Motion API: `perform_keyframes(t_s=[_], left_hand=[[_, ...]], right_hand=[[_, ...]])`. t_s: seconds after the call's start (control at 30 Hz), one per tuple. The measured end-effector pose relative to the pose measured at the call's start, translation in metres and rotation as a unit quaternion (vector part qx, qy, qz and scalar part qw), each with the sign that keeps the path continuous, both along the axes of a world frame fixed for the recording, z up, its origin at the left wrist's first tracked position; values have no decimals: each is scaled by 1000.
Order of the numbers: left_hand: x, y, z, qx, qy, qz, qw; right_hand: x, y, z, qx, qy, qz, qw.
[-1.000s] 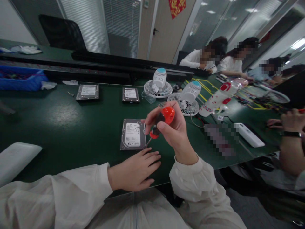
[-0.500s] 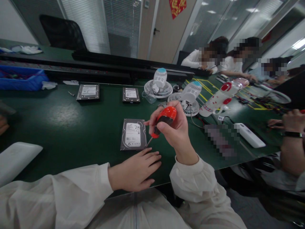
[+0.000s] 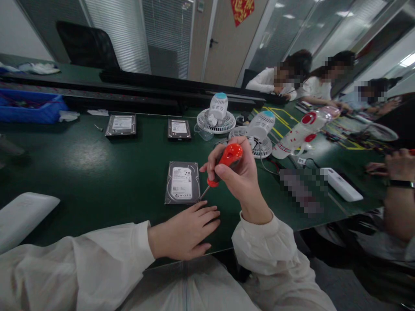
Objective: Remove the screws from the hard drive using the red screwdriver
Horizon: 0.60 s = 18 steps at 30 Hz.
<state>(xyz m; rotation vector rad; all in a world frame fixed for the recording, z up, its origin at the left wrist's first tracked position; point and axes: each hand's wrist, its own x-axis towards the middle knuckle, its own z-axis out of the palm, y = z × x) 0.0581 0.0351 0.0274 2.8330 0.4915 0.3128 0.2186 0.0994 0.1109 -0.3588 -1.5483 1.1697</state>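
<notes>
A hard drive (image 3: 182,183) lies label side up on the green table in front of me. My right hand (image 3: 241,172) grips a red and black screwdriver (image 3: 232,154) by its handle. Its thin shaft slants down to the drive's near right corner, where the tip sits close to my left fingertips. I cannot make out a screw there. My left hand (image 3: 186,231) rests palm down on the table just in front of the drive, its fingers spread and holding nothing.
Two more hard drives, one at left (image 3: 121,125) and one in the middle (image 3: 179,129), lie farther back. White fans (image 3: 218,116), a bottle (image 3: 296,134) and a white power bank-like block (image 3: 340,184) stand to the right. At far left is a blue bin (image 3: 29,108). A co-worker's hand (image 3: 401,162) is at right.
The screwdriver's handle has turned and leans slightly differently in my right hand. The left hand and the hard drive stay in place, with a tiny shift of the whole view.
</notes>
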Motion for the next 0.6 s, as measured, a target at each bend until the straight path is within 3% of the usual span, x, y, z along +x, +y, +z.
perform_keyframes(t_s=[0.2, 0.4, 0.6], left_hand=[[0, -1, -1, 3, 3, -1, 1000], [0, 0, -2, 7, -1, -2, 1000], [1, 2, 0, 3, 3, -5, 1000]], right_hand=[[3, 3, -2, -51, 10, 57, 997], [2, -3, 3, 2, -12, -3, 1000], [3, 1, -1, -29, -12, 17, 999]])
